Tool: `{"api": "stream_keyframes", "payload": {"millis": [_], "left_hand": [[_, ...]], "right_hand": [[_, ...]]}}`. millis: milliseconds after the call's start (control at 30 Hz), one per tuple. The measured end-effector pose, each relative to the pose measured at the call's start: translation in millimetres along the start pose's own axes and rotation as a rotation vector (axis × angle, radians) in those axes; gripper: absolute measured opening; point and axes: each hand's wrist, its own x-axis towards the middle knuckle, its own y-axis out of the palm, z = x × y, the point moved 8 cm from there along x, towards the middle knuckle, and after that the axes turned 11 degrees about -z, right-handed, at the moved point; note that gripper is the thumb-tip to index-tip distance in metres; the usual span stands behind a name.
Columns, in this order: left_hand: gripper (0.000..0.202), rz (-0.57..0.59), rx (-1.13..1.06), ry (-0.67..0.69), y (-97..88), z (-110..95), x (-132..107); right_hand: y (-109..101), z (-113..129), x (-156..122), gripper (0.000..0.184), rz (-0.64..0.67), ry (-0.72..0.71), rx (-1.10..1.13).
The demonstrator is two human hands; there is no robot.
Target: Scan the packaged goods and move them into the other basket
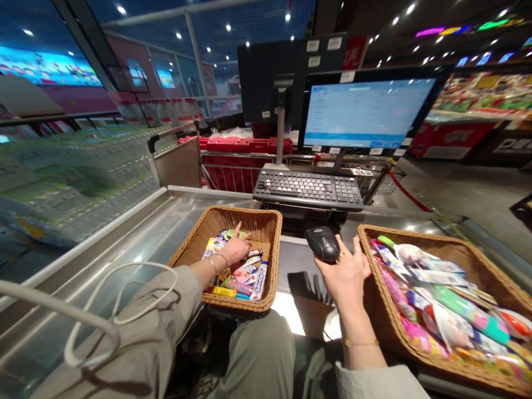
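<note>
My left hand (236, 247) is inside the left wicker basket (277, 260), low over small packaged sweets. Its index finger points forward and the other fingers are spread, with a green packet (233, 234) right by them. Colourful wrapped items, among them a blue-and-white packet (260, 281) and a yellow box (221, 291), lie in this basket. Between the two baskets my right hand (347, 271) grips a black barcode scanner (322, 244), whose head points left and forward. Some right-hand fingers stick out near the rim of the right wicker basket (361, 260); the scanner's handle is mostly hidden.
Beyond the baskets stand a black keyboard (307, 187) and a lit monitor (366, 113). A pale cable (120, 266) loops over my left sleeve. The right basket holds many packaged items, including a green-and-pink tube (469, 313). A metal counter (141, 238) runs along the left.
</note>
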Motion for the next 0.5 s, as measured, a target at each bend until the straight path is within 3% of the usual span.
{"api": "stream_keyframes", "payload": {"millis": [167, 300, 400, 500], "left_hand": [[0.018, 0.037, -0.067, -0.158, 10.4, 15.2, -7.5], [0.009, 0.028, -0.062, -0.173, 10.1, 14.7, -10.5], [0.006, 0.009, -0.052, -0.177, 5.8, 9.6, -7.8], [0.011, -0.087, -0.005, -0.200, -6.7, 7.8, -3.3]], "right_hand": [[-0.1, -0.6, -0.8, 0.062, 0.016, -0.003, -0.005], [0.1, 0.3, -0.6, 0.060, 0.009, -0.017, -0.015], [0.9, -0.8, -0.4, 0.060, 0.018, -0.008, -0.012], [0.9, -1.3, 0.0, 0.061, 0.025, -0.006, -0.005]]}}
